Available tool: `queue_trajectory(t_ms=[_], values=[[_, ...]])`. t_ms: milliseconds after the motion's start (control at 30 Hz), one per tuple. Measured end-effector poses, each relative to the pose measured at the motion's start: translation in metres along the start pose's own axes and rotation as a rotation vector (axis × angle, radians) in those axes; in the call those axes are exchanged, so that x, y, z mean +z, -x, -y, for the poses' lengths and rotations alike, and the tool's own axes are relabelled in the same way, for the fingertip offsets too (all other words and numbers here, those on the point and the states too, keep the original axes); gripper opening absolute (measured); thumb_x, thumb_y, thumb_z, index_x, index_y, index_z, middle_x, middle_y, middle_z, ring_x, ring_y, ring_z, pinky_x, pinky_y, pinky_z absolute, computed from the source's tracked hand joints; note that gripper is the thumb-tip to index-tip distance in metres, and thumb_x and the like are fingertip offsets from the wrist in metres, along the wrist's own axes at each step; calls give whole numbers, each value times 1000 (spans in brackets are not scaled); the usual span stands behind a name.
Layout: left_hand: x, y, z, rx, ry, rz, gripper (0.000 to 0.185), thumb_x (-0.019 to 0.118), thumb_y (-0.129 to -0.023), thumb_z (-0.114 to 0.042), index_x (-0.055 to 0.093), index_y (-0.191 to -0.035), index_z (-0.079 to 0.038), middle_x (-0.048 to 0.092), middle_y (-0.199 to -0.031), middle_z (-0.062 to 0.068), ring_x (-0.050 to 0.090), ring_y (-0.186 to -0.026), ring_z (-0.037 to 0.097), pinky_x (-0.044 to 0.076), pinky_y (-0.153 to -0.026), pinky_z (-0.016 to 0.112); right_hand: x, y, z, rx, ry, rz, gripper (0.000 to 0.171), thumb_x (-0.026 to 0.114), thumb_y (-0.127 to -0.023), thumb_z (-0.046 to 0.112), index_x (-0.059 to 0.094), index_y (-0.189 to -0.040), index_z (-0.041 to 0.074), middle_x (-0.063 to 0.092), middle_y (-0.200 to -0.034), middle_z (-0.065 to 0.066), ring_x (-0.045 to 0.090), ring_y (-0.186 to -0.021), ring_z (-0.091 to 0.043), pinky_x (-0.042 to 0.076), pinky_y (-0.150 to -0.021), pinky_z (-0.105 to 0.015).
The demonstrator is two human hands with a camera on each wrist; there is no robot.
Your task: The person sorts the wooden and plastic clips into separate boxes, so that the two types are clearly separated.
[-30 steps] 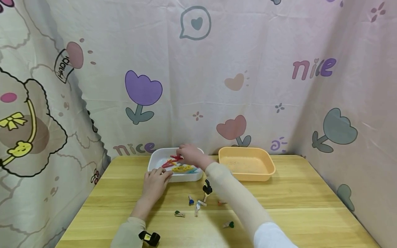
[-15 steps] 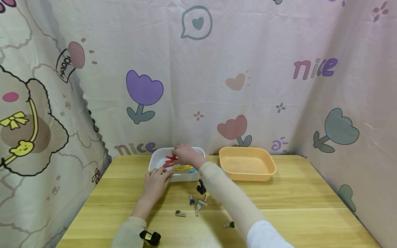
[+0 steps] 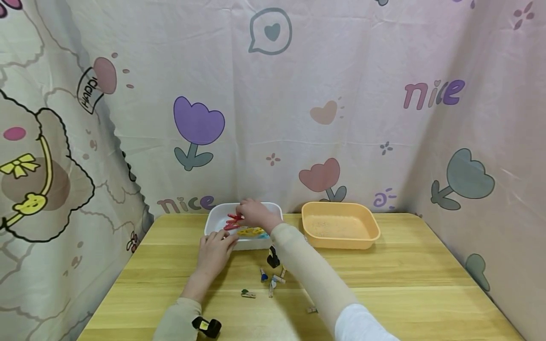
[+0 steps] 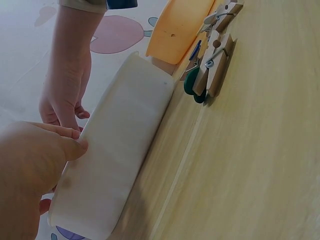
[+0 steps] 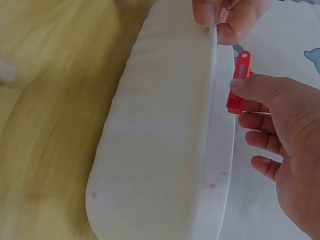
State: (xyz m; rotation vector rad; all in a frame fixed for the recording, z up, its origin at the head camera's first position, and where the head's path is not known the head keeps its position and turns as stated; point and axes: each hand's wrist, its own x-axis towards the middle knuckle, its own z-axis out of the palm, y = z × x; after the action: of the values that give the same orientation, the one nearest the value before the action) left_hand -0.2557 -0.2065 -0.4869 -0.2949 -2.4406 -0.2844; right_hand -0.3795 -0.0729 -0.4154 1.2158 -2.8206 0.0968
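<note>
My left hand [image 3: 214,252] grips the near left rim of a white plastic tray [image 3: 256,244]; in the left wrist view its thumb lies on the outer wall. Over the tray's interior is my right hand [image 3: 256,214]. In the right wrist view, that hand pinches a red plastic clothespin [image 5: 243,65] between thumb and index finger, the other fingers loosely bent. Red clothespins [image 3: 232,223], yellow clothespins [image 3: 250,232] and a bit of blue show inside the tray. My right hand and forearm hide part of the tray's contents.
An orange tray [image 3: 341,244] stands right of the white one. Small wooden clothespins lie on the table in front, among them one with a green decoration [image 3: 249,294] and one with a blue heart [image 3: 263,274]. A patterned curtain [image 3: 273,118] hangs behind the table.
My right hand has shifted slightly left over the white tray, its forearm following, then stayed nearly still. My left hand keeps its place on the rim.
</note>
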Motion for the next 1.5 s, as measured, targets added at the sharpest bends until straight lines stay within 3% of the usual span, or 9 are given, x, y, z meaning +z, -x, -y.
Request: queue_trajectory(t_ms=[167, 400, 733, 1500], values=[[1, 0, 0, 4, -8, -3, 14, 76, -84, -23, 75, -98, -24, 65, -92, 2, 59, -85, 26, 39, -75, 45, -1, 0, 2, 1, -32, 4, 21, 71, -89, 34, 70, -102, 19, 66, -102, 2, 51, -91, -14, 46, -84, -27], [2, 0, -1, 6, -7, -12, 18, 77, -82, -21, 75, -100, -23, 65, -91, 2, 58, -84, 27, 38, -73, 43, -3, 1, 4, 3, -107, -1, 35, 71, -88, 35, 66, -118, 16, 64, -110, -1, 54, -100, -17, 49, -90, -30], [1, 0, -1, -6, 6, -1, 18, 76, -83, -22, 75, -101, -24, 66, -92, 3, 58, -84, 27, 37, -74, 44, 2, 3, -3, -11, -115, -42, 34, 70, -89, 37, 67, -116, 16, 65, -115, -3, 54, -104, -18, 47, -94, -34], [-1, -1, -1, -49, 24, 63, 18, 74, -86, -22, 75, -104, -23, 67, -97, 3, 58, -90, 25, 37, -79, 45, -7, 36, -34, -86, 42, -111, 27, 68, -91, 37, 68, -111, 19, 63, -107, 0, 57, -102, -17, 48, -90, -35]])
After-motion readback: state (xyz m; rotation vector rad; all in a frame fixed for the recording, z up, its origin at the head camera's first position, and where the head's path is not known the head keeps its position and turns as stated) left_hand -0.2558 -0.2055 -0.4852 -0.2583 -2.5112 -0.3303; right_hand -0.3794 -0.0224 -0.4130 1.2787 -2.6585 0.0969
